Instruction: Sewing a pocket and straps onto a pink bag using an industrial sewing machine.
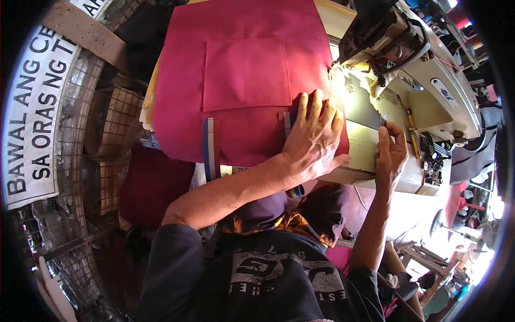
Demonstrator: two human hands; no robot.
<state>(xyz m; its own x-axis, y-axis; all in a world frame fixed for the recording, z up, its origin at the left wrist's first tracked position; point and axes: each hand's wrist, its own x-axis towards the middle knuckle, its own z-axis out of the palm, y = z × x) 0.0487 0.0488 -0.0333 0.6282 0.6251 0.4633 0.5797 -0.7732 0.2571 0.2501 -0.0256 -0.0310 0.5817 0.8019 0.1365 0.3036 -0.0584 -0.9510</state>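
A dark red fabric panel with a square patch pocket stitched on it lies over the sewing table. My left hand rests flat near its right edge, fingers stretched out and holding nothing. A grey and blue striped strap hangs from the panel below the pocket, and a second strap is partly covered by my left hand. To the right, my right hand is closed in a pinch beside the lit bed of the sewing machine. What its fingertips hold is too small to name.
A yellow-handled tool and several small metal parts lie at the table's right side. Wire mesh racks and a white sign stand at the left. Dark red cloth hangs below the table's left end.
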